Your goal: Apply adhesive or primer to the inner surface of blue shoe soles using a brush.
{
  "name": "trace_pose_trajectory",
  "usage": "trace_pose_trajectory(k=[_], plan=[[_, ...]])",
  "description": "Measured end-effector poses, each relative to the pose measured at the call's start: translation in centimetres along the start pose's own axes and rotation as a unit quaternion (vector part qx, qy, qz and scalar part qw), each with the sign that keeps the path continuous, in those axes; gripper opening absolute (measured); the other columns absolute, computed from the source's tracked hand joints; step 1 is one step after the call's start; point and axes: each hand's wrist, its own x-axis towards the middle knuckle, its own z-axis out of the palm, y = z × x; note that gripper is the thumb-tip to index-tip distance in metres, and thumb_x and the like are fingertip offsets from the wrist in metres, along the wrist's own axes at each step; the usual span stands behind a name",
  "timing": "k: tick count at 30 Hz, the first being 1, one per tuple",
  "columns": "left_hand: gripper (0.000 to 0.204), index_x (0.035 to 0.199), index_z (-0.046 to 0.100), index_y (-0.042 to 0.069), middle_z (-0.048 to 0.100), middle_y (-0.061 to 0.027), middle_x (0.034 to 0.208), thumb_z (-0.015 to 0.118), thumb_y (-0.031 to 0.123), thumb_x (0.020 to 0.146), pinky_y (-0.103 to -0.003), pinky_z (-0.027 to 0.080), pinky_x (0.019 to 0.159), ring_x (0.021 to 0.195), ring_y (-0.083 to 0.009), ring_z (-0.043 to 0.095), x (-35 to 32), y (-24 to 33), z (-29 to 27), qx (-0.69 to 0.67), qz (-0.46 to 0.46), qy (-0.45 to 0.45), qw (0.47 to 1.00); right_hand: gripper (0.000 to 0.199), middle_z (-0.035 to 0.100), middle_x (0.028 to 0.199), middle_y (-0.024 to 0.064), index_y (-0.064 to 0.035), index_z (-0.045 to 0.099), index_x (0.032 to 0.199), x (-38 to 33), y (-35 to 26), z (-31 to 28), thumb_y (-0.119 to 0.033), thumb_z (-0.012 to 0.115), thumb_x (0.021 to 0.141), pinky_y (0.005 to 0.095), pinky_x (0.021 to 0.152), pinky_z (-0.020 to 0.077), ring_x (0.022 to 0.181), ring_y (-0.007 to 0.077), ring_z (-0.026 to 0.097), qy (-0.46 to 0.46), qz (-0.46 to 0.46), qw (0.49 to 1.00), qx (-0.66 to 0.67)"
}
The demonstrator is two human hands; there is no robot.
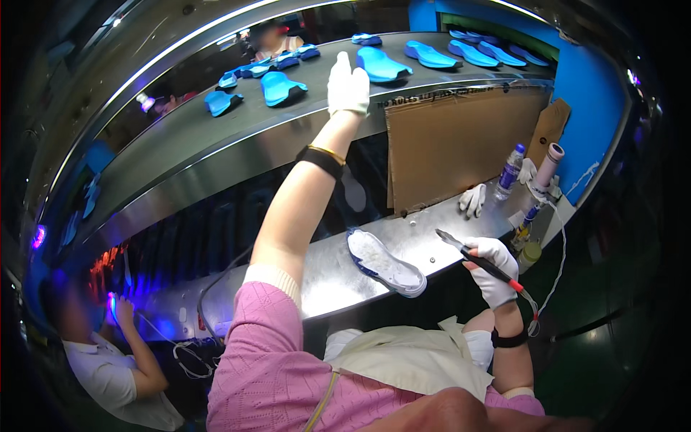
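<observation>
Co-worker (119, 360) at lower left, white shirt, hand raised by a blue-violet light (111, 306). Cables (183, 356) lie on the steel bench (324, 277) just beside that person.

Upper belt (187, 133) curves across the top, carrying blue insoles. Near ones: insole (219, 102), insole (282, 87), and insole (379, 65) further right. More insoles sit farther back and to the right on the belt.

Left hand (348, 85), white glove, arm stretched up to the belt, black wristband. Fingers straight and released, holding nothing; the glove is between two insoles, just beside the one on its right. Cannot tell if it touches the belt.

Sole (385, 263), white with blue rim, lies on the bench near its front edge, between the two arms, touched by neither hand.

Cardboard (461, 147) stands upright behind the bench. A spare glove (473, 199) lies at its foot.

Right hand (493, 270), white glove, fingers clenched around a brush (479, 259) with black handle and red end; the tip points up-left, above the bench edge, right of the sole and apart from it.

Bottle (509, 171) and a white tube (548, 165) stand at the bench's right end, near the blue wall (594, 101).
</observation>
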Motion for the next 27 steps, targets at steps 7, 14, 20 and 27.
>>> trace_pose_trajectory(k=[7, 14, 20, 27], plan=[[0.029, 0.102, 0.067, 0.021, 0.064, -0.0048, 0.095, 0.053, 0.034, 0.079, -0.044, 0.034, 0.093, 0.1, -0.0213, 0.057, 4.6, -2.7, -13.5, 0.496, 0.011, -0.193, 0.846, 0.024, 0.062, 0.102, 0.0127, -0.004, 0.057, 0.088, -0.3, 1.3, 1.3, 0.011, 0.067, 0.072, 0.025, 0.081, 0.0484, 0.09, 0.0129, 0.06, 0.014, 0.076, 0.995, 0.06], [0.02, 0.093, 0.064, 0.004, 0.063, -0.007, 0.09, 0.058, 0.022, 0.088, -0.031, 0.042, 0.084, 0.093, -0.019, 0.056, -2.1, 2.1, -22.0, -0.18, 0.027, -0.013, 0.983, 0.022, 0.063, 0.1, 0.0131, -0.0022, 0.06, 0.089, -0.7, 2.3, 2.7, 0.01, 0.066, 0.072, 0.0257, 0.08, 0.0498, 0.087, 0.0139, 0.062, -0.053, 0.113, 0.992, 0.033], [0.037, 0.074, 0.045, 0.006, 0.054, -0.0195, 0.082, 0.038, 0.038, 0.091, -0.035, 0.05, 0.063, 0.072, -0.0255, 0.056, -6.4, 5.1, -25.9, -0.515, 0.039, -0.089, 0.851, 0.021, 0.065, 0.09, 0.0082, -0.0019, 0.059, 0.092, 0.1, 3.0, 3.8, 0.009, 0.066, 0.075, 0.0236, 0.077, 0.0489, 0.081, 0.0119, 0.062, 0.084, 0.147, 0.982, 0.084], [0.054, 0.08, 0.054, 0.003, 0.057, -0.013, 0.083, 0.052, 0.057, 0.077, -0.043, 0.049, 0.075, 0.085, -0.0306, 0.057, -24.6, 0.7, -17.6, -0.722, -0.475, -0.268, 0.426, 0.018, 0.062, 0.083, 0.0028, -0.0025, 0.059, 0.092, -0.1, -0.5, 4.7, 0.002, 0.066, 0.076, 0.0207, 0.069, 0.0447, 0.074, 0.0073, 0.056, 0.013, 0.27, 0.95, 0.156]])
